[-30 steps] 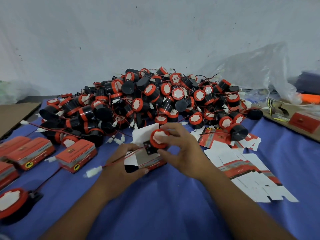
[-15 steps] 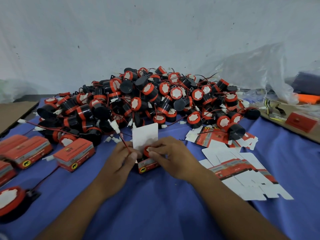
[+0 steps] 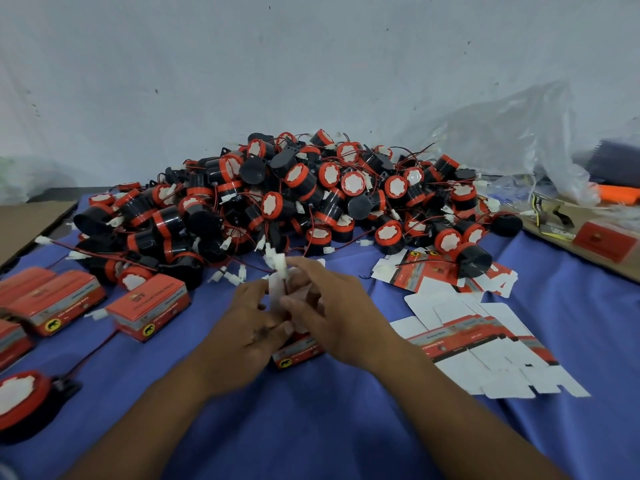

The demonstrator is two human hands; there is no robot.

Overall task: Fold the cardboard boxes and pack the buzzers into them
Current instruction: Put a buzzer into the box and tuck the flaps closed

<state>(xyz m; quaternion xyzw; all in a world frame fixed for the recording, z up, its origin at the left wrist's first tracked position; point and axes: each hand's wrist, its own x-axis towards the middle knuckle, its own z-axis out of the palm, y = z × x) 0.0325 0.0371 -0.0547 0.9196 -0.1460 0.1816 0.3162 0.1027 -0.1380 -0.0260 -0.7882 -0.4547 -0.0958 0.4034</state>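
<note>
Left hand [image 3: 247, 329] and right hand [image 3: 334, 306] hold red box [image 3: 298, 351]; lettering blurred.

**Bare hands, bare forearms**

The left hand [image 3: 242, 327] and the right hand [image 3: 339, 317] are bare, their knuckles showing as soft ridges. The fingertips are blurred, so most nails cannot be made out; one short, pale nail shows where the hands meet. The left forearm [image 3: 145, 420] and the right forearm [image 3: 450, 403] are uncovered down to the lower edge of the view, slim at the wrists
</note>
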